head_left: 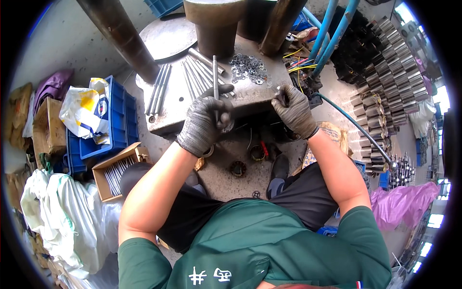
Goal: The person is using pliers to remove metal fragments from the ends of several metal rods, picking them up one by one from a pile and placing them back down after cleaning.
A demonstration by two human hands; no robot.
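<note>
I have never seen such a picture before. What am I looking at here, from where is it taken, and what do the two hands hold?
The picture comes from a camera worn on a person's head, looking down, so the round, bent edges are only the wide lens. There is no robot: the two forearms entering from below belong to the person, who sits in a green shirt and wears grey work gloves.

The left hand grips a thin metal rod that points away from the body. The right hand pinches something small at its fingertips; it is too small to name.

In front is a steel press table. On it lie more loose rods and a pile of small metal washers. To the person's left stand a blue crate and a cardboard box of rods; to the right are rows of stacked metal tubes.
</note>
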